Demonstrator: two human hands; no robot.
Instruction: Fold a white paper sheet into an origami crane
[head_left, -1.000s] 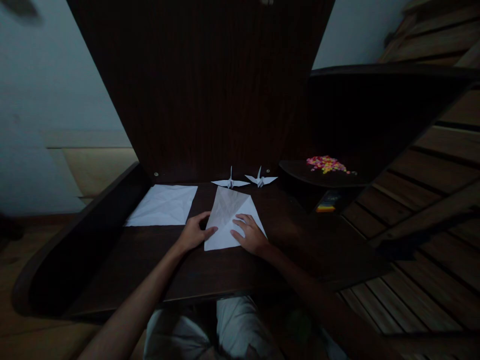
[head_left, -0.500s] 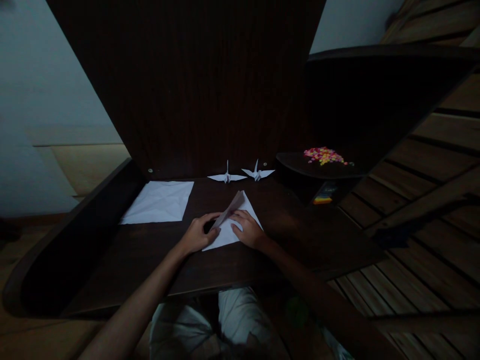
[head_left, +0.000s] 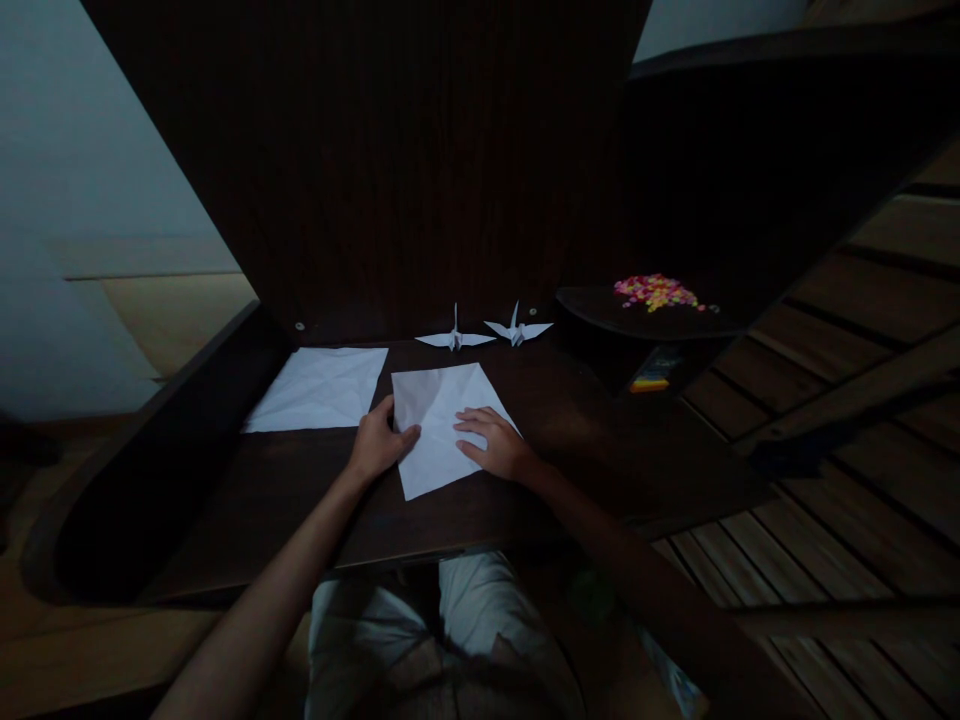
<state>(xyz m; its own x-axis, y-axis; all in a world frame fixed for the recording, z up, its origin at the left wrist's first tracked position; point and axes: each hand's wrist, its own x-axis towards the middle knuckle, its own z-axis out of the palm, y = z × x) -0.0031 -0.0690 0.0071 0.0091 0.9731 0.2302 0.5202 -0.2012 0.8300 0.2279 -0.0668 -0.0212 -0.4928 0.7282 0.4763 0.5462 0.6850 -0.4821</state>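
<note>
Steadying the sheet (head_left: 435,440) flat on the counter (head_left: 457,520), we have it right in front of us, set a little askew, its upper left part greyer than the rest. Our left hand (head_left: 377,442) sits at the left edge with its thumb lying on the paper; the fingers curl just past that edge, and we cannot tell whether they pinch it from below. Our right hand (head_left: 496,446) grips nothing: its fingers spread loosely over the right part. To do this well, we would judge, one hand should pin the paper while the other presses lightly from the middle outward, so that neither drags it or puts in a stray crease. Thin paper like this probably marks easily, so soft fingertips serve better than nails. Just left of the left hand lies the other sheet (head_left: 321,388), crinkled; we would keep our knuckles off it. Beyond our sheet, well within elbow reach of a careless sweep, stand two paper birds, the left bird (head_left: 455,341) and the right bird (head_left: 517,335), wings out. Farther right, the shelf (head_left: 589,308) bears a pile of bright bits (head_left: 656,292).
</note>
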